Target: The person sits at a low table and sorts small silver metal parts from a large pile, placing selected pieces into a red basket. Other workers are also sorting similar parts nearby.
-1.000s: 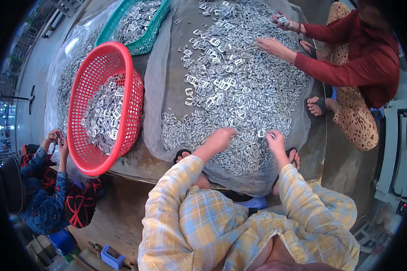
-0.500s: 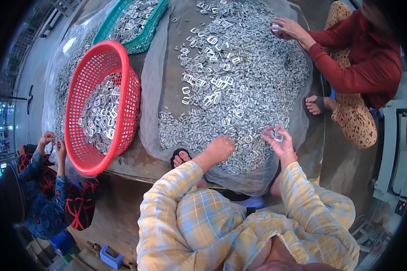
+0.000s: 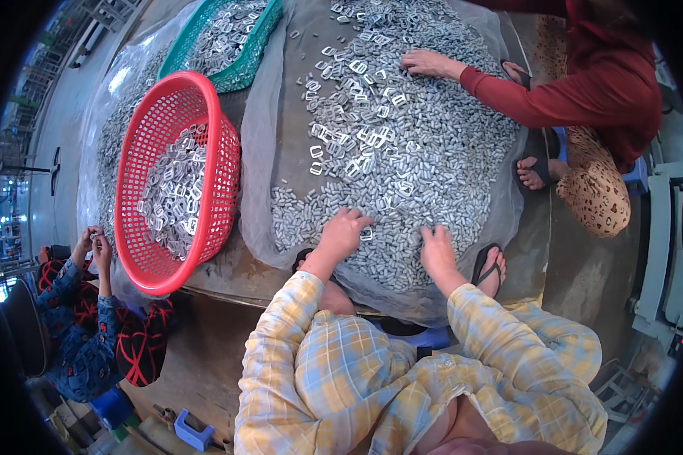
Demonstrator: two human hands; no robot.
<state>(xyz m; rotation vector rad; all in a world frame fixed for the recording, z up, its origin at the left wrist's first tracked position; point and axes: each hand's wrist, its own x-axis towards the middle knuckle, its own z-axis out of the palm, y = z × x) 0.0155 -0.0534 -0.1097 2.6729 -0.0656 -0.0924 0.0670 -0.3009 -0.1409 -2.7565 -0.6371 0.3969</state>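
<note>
Down comes the right hand, which had buckles lifted in its palm half a second ago; now it dips to the heap of small grey pellets, and no buckle shows in it. Across goes the left hand, leftward over the near edge, while the co-worker's red sleeve stretches out over the far part. So how do things stand? Plenty of buckles sit inside the red basket, yet many more lie loose among the pellets, so by my reading much remains. One buckle lies right at the left fingertips; those fingers are bent, but whether they grip it, I can't tell. Another buckle rests farther out, between the two hands and clear of both. Right fingers point downward, tips at the pellets, their grip unclear.
</note>
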